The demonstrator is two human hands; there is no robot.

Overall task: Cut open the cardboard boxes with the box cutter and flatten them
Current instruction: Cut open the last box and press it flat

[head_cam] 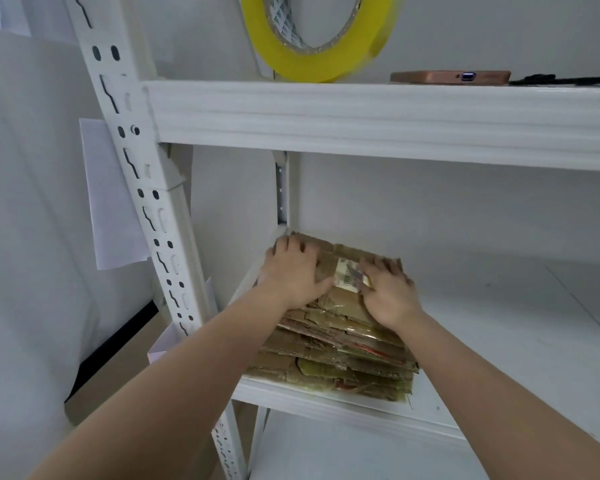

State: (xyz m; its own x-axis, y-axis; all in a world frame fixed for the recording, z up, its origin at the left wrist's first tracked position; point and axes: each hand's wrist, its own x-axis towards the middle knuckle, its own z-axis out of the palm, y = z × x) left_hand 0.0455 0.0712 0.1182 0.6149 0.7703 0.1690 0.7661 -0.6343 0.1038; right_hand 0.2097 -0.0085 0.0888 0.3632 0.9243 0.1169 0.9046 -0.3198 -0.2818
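A white metal shelf unit (378,119) fills most of the frame, its slotted post running down the left side. On the lower shelf, just below the middle of the frame, sits a stack of flattened boxes (340,348), pushed towards the left back corner. Both hands lie on top of it: the left hand (293,271) flat with fingers spread over the far left corner, the right hand (387,289) flat too, fingers resting by a white label (349,275). Neither seems to grip anything; they press down.

To my eye this is the squaring-up of the pile. It would go best with palms kept wide and weight even, nudging the ragged front edges back so nothing overhangs the shelf lip.

At the top of the frame, a roll of yellow tape (317,36) and a phone (451,77) rest on the upper shelf. I see no box cutter.
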